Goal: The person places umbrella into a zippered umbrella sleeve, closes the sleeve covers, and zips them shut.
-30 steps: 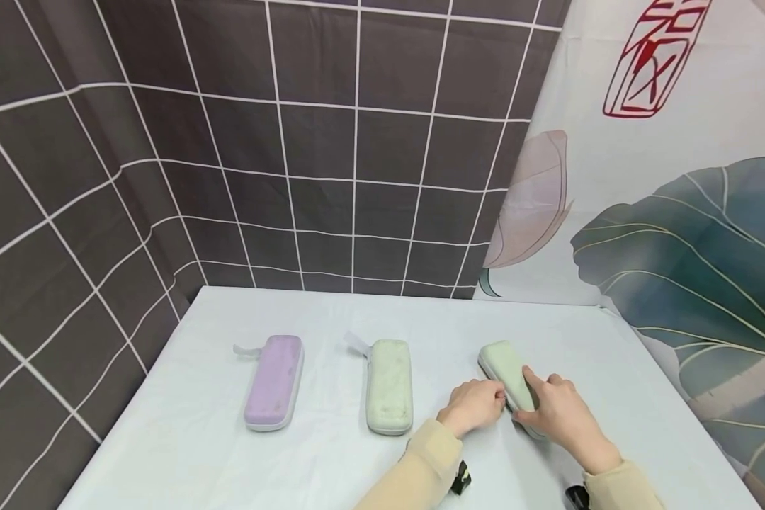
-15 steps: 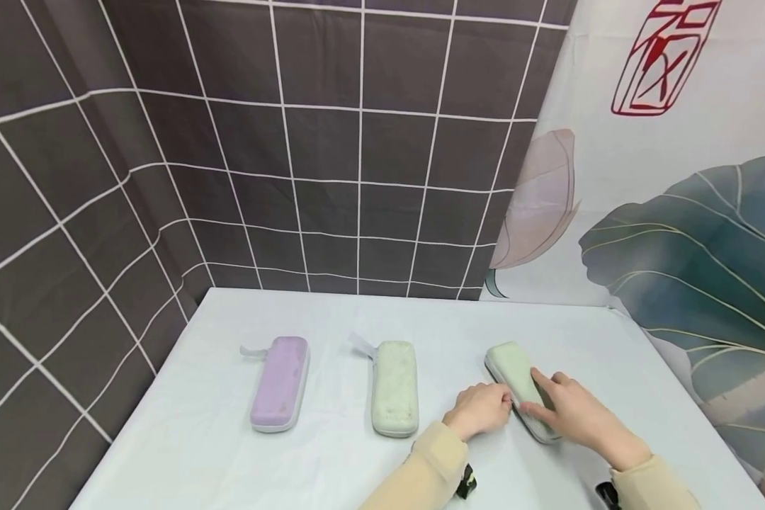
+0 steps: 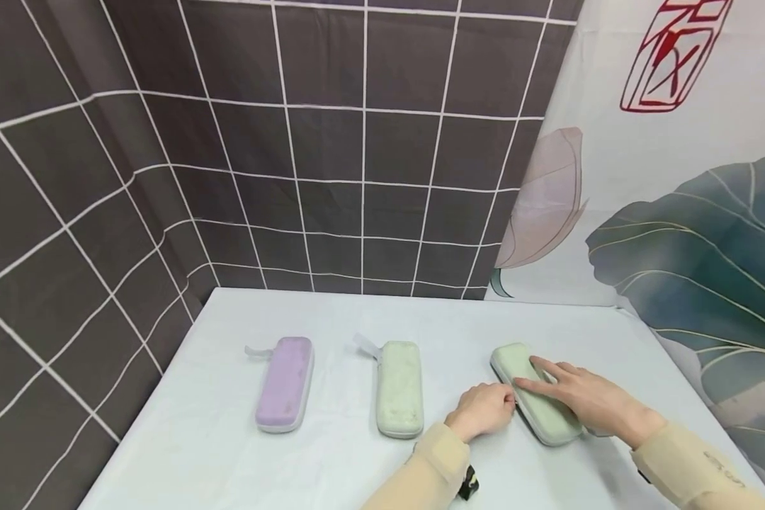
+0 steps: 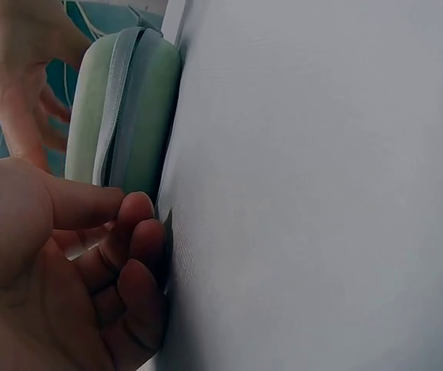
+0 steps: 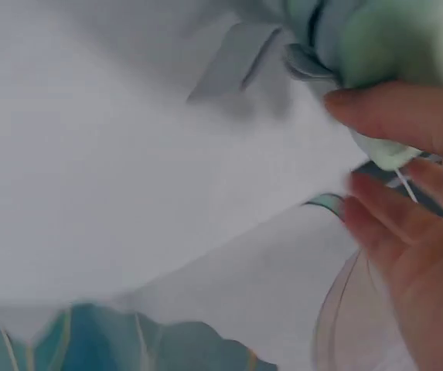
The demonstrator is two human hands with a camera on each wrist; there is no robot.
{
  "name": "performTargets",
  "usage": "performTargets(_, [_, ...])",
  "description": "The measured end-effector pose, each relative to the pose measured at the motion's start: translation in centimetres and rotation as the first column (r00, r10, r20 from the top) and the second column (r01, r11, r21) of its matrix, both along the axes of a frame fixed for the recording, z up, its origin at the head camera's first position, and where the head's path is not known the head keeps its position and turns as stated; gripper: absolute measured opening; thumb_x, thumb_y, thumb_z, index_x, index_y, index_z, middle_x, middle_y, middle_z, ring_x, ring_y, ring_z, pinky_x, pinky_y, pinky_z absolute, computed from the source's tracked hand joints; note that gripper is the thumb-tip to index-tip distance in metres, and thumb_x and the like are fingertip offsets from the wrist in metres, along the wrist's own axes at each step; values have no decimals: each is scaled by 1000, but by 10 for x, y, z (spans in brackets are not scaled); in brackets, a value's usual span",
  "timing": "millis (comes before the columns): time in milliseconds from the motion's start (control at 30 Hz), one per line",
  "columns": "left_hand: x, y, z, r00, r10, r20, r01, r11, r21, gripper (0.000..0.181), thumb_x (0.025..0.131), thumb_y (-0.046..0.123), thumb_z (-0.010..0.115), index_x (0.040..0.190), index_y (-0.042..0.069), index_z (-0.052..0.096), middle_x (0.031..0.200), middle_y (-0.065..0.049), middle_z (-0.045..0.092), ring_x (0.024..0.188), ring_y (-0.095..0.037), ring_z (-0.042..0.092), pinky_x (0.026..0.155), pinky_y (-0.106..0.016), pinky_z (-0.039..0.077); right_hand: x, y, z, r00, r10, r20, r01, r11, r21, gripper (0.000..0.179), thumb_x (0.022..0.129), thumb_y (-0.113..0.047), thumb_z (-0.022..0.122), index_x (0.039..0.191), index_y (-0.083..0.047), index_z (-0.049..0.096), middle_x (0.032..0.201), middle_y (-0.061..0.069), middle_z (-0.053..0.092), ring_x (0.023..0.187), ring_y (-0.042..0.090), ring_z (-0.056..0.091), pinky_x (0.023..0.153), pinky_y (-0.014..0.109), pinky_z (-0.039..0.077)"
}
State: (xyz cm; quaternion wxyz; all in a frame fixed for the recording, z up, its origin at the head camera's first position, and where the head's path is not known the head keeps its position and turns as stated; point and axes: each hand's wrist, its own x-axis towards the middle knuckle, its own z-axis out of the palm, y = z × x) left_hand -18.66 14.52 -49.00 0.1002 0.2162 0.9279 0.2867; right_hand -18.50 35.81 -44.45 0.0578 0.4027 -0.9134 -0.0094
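Observation:
A pale green zip case lies slanted at the right of the white table. My left hand is at its left side, with thumb and curled forefinger pinching at the zip line, fingertips hiding the zip pull. In the left wrist view, the zip shows a dark gap beyond those fingertips. My right hand rests on the case's top, fingers spread and fairly straight. In the right wrist view its thumb touches the case while the other fingers stand apart. A grey strap sticks out from the case's end.
A second pale green case lies in the middle, with a strap at its far left corner. Farther left lies a purple case, also strapped. The white table is backed by dark gridded cloth and a leaf-printed cloth.
My right hand has loosened its grip and shifted up and across the case's top, fingers spreading. The left hand stays at the case's side. The whole head view has shifted slightly.

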Motion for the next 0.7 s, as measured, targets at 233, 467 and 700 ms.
performTargets(233, [-3,2,4,1000,-1,-5,1,1000,-23,25,99,22,55,74,22,51,63,10,47,55,-7,42,53,-22,33,-11,2,1,988,107,-109,-102,994,48,93,58,28,60,133,-28,60,135,20,54,112,45,57,82,55,50])
performTargets(467, [-3,0,5,1000,0,15,0,1000,-29,26,97,20,56,72,21,50,61,7,46,54,-8,41,51,-23,32,-13,-1,-1,989,120,-91,-118,993,31,95,54,30,68,132,-24,61,129,23,57,114,44,57,78,55,51])
performTargets(700, [-4,-1,5,1000,-9,-17,8,997,-75,25,97,22,57,73,22,50,62,9,47,54,-7,43,51,-24,33,-18,-3,3,995,95,-11,-95,995,28,98,48,21,84,133,-22,60,128,28,56,116,48,53,83,59,48])
